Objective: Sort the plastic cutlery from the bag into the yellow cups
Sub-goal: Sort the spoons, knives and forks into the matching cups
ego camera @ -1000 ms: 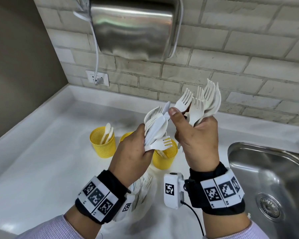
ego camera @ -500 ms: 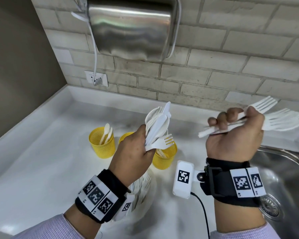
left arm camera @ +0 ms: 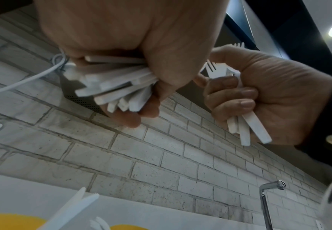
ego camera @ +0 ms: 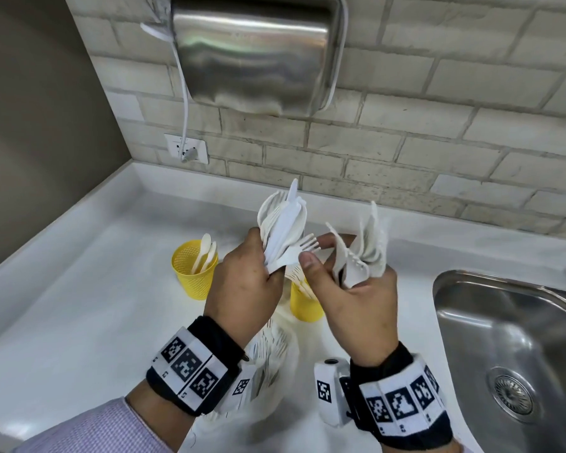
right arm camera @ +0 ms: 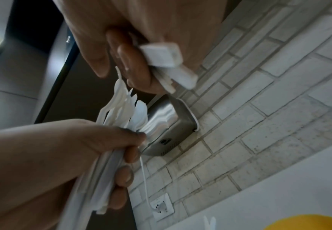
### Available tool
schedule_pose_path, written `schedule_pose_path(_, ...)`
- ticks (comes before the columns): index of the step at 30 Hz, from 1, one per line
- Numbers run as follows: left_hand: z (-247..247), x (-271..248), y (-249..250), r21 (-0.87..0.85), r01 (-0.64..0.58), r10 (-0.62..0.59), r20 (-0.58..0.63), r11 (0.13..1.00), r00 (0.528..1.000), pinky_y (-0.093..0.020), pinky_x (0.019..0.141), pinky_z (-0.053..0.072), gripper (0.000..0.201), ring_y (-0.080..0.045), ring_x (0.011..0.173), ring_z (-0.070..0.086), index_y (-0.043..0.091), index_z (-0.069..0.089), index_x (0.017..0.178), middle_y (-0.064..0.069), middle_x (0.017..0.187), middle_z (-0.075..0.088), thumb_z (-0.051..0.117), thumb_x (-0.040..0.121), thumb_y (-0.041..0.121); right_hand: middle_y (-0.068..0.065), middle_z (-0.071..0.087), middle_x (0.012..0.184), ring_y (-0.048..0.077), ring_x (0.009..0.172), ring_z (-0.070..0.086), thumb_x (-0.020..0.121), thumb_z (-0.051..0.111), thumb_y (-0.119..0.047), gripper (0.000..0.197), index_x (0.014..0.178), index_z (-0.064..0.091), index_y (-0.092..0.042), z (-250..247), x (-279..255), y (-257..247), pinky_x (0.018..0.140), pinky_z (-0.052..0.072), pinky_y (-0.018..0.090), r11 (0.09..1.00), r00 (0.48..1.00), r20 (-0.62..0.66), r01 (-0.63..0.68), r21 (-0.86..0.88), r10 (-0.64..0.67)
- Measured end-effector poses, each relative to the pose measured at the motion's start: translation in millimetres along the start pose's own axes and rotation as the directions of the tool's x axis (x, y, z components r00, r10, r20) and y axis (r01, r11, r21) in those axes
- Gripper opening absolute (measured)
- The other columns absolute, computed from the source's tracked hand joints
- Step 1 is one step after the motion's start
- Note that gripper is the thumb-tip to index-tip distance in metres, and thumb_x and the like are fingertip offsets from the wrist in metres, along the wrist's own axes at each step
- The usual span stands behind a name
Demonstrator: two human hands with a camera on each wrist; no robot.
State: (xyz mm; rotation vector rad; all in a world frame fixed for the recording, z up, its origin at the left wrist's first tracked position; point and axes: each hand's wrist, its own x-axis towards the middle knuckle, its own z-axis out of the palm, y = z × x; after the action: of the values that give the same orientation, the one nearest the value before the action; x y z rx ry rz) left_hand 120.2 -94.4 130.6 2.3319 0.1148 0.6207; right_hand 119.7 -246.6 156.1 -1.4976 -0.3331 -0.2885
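My left hand (ego camera: 242, 282) grips a mixed bundle of white plastic cutlery (ego camera: 281, 223), upright above the cups; its handles (left arm camera: 114, 87) fan out of the fist. My right hand (ego camera: 350, 289) holds a bunch of forks (ego camera: 366, 250), and its thumb and forefinger flank one fork (ego camera: 303, 248) that sticks out of the left bundle. One yellow cup (ego camera: 193, 273) holds spoons. Another yellow cup (ego camera: 304, 305) with forks shows between my hands. A clear bag (ego camera: 265, 364) with more cutlery lies under my left wrist.
A steel sink (ego camera: 504, 338) is set in the white counter (ego camera: 79, 322) at the right, with a tap (left arm camera: 267, 202) behind it. A metal hand dryer (ego camera: 255, 53) hangs on the brick wall, its cable running to a socket (ego camera: 187, 152).
My right hand swung out to the right with its forks, then came back left to the bundle, forks now upright. My left hand stayed put.
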Motion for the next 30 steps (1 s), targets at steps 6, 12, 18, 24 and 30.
schedule_pose_path(6,-0.9,0.5,-2.5,-0.010,-0.011,0.011,-0.038,1.000,0.999,-0.034,0.057,0.040,0.024,-0.026,0.069,0.060,0.015,0.055,0.106,0.008,0.072,0.061,0.068,0.087,0.018,-0.016,0.078,0.086,0.001,0.085,0.074,0.088,0.078,-0.010,0.022,0.088,0.074,-0.032,7.3,2.6,-7.0,0.078,0.052,0.012,0.996,0.998,-0.030,0.044,-0.075,-0.046)
schedule_pose_path(12,0.4,-1.1,-5.3,-0.003,0.003,-0.003,-0.028,1.000,1.000,-0.039,0.060,0.049,0.024,-0.028,0.070,0.062,0.016,0.054,0.107,0.002,0.075,0.066,0.067,0.087,0.019,-0.023,0.076,0.082,-0.005,0.081,0.072,0.087,0.078,-0.007,0.021,0.087,0.073,-0.027,7.0,3.6,-9.4,0.076,0.050,0.009,0.995,0.986,-0.137,0.097,-0.015,-0.098)
schedule_pose_path(18,-0.8,-4.0,0.0,-0.021,0.006,-0.006,-0.021,1.000,1.000,-0.036,0.061,0.049,0.024,-0.025,0.073,0.063,0.018,0.054,0.110,0.004,0.079,0.067,0.066,0.089,0.022,-0.010,0.071,0.075,0.010,0.067,0.065,0.091,0.077,-0.014,0.016,0.084,0.071,-0.027,1.2,9.9,-7.1,0.071,0.050,0.028,0.995,0.997,-0.045,0.069,0.070,-0.066)
schedule_pose_path(24,-2.1,-5.9,6.1,-0.055,0.005,-0.004,0.009,0.998,1.000,-0.038,0.060,0.052,0.032,-0.024,0.070,0.063,0.018,0.054,0.111,0.005,0.077,0.065,0.056,0.083,0.033,-0.013,0.071,0.070,0.007,0.064,0.066,0.090,0.079,-0.017,0.021,0.078,0.071,-0.033,9.3,5.6,-9.0,0.068,0.052,0.025,0.999,0.999,-0.041,0.007,0.034,-0.006)
schedule_pose_path(30,-4.6,-5.2,9.9,-0.057,-0.033,0.033,-0.004,0.998,0.999,-0.032,0.058,0.047,0.033,-0.022,0.068,0.060,0.012,0.056,0.107,0.003,0.076,0.065,0.054,0.081,0.031,0.004,0.059,0.055,0.025,0.049,0.059,0.097,0.068,-0.023,0.025,0.073,0.064,-0.018,10.3,7.3,-10.0,0.056,0.052,0.034,0.990,0.985,-0.167,-0.007,0.144,0.031)
